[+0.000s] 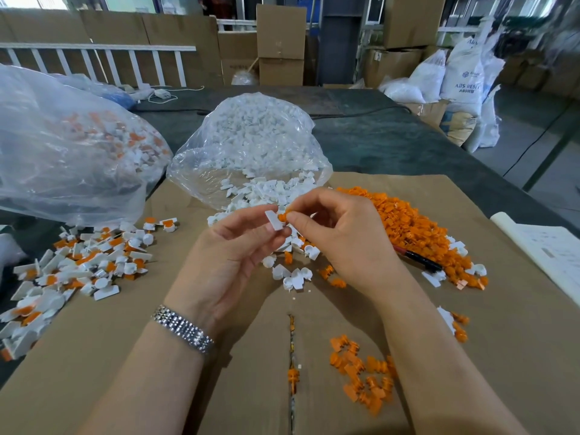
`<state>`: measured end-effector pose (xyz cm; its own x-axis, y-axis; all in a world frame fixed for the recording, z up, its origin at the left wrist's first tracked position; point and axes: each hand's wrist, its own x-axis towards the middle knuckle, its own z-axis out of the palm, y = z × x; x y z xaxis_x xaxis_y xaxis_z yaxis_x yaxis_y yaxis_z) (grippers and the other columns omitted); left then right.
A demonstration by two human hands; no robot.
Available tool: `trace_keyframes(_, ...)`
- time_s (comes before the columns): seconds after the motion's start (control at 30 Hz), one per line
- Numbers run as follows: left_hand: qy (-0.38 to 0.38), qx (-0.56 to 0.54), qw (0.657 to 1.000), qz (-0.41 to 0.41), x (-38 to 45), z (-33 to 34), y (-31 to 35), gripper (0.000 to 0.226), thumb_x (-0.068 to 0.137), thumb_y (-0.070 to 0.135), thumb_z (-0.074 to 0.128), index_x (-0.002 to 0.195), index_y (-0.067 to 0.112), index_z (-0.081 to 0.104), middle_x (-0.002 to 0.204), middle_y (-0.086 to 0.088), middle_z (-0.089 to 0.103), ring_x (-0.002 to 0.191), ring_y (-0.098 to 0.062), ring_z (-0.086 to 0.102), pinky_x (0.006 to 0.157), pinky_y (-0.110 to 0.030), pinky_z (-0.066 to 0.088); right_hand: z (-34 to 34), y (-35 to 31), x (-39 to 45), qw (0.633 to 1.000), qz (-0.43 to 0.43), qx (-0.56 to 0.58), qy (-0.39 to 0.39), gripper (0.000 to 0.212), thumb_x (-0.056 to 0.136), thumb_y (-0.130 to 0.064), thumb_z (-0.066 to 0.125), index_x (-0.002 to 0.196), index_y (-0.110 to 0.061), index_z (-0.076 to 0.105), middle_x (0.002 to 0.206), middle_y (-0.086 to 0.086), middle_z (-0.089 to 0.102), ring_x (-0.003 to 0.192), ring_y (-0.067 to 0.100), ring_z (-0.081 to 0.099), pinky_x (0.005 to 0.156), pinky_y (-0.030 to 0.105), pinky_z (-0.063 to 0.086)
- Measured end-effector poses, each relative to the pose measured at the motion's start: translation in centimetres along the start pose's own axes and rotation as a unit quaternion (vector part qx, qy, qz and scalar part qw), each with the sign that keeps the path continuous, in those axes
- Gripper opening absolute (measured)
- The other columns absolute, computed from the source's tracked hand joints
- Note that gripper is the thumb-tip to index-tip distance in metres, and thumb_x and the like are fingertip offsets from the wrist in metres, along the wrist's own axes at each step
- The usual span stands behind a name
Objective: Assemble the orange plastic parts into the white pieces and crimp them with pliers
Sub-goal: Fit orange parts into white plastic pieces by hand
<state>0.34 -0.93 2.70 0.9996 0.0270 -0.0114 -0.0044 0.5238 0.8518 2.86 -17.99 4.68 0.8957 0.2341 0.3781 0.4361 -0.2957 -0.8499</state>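
Left hand (232, 246) pinches white piece (273, 220); right hand (339, 233) pinches orange part (282, 217) against it

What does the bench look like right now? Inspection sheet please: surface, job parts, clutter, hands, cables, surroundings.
Surface: brown cardboard sheet over a dark table.
Job's things: white piece in left hand; orange part pinched by right hand; loose orange pile; open bag of white pieces; assembled pile; pliers handle partly buried.
Clutter: paper sheet at right edge.
Grippers: left hand and right hand meet mid-air.
Cables: black cable, white cord at the far edge.
Surroundings: cardboard boxes, white sacks.
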Motion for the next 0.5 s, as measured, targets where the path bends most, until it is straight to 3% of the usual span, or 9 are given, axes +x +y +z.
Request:
trace_keyframes(0.1, 0.017, 0.143, 0.987, 0.073, -0.7, 0.5, 0.0, 0.028, 0.070, 0.011, 0.079, 0.098, 0.006, 0.078, 0.094, -0.012, 0.079, 0.085, -0.019, 0.076, 0.070, -0.019, 0.058, -0.1, 0.1, 0.0, 0.999, 0.011, -0.042, -0.009, 0.005, 0.092, -0.017, 0.073, 0.093, -0.022, 0.075, 0.076, -0.013, 0.067, 0.063, 0.001, 0.056, 0.060, 0.013, 0.043)
trace_keyframes(0.23, 0.016, 0.216, 0.972, 0.097, -0.8, 0.6, 0.1, 0.023, 0.075, 0.007, 0.078, 0.098, 0.009, 0.079, 0.089, -0.007, 0.079, 0.083, -0.017, 0.077, 0.070, -0.016, 0.057, -0.1, 0.2, 0.1, 0.998, 0.027, -0.056, -0.005, 0.004, 0.090, -0.018, 0.074, 0.090, -0.022, 0.075, 0.072, -0.013, 0.065, 0.060, 0.001, 0.056, 0.058, 0.012, 0.042)
trace_keyframes(0.3, 0.023, 0.186, 0.979, 0.075, -0.7, 0.6, 0.0, 0.021, 0.075, 0.004, 0.078, 0.096, 0.008, 0.080, 0.089, -0.011, 0.079, 0.083, -0.018, 0.077, 0.068, -0.018, 0.057, 0.1, 0.1, 0.1, 0.998, 0.025, -0.059, -0.004, 0.003, 0.090, -0.018, 0.074, 0.089, -0.021, 0.075, 0.075, -0.010, 0.067, 0.060, 0.002, 0.056, 0.059, 0.014, 0.043)
trace_keyframes(0.4, 0.022, 0.029, 0.999, 0.008, -0.6, 0.8, 0.0, 0.022, 0.069, 0.002, 0.075, 0.090, 0.003, 0.081, 0.096, -0.018, 0.078, 0.084, -0.022, 0.077, 0.070, -0.022, 0.060, 0.4, -0.2, 0.0, 1.000, 0.019, -0.018, 0.001, 0.003, 0.090, -0.017, 0.075, 0.091, -0.020, 0.075, 0.081, -0.005, 0.072, 0.068, 0.007, 0.066, 0.065, 0.023, 0.055)
trace_keyframes(0.5, 0.021, 0.020, 0.999, 0.026, -0.5, 0.7, -0.1, 0.025, 0.067, 0.004, 0.076, 0.091, 0.003, 0.080, 0.096, -0.018, 0.077, 0.087, -0.024, 0.077, 0.071, -0.023, 0.060, 0.9, -0.2, -0.2, 0.999, -0.003, -0.036, 0.022, 0.005, 0.091, -0.014, 0.073, 0.089, -0.018, 0.071, 0.078, -0.007, 0.069, 0.070, 0.006, 0.065, 0.065, 0.019, 0.054)
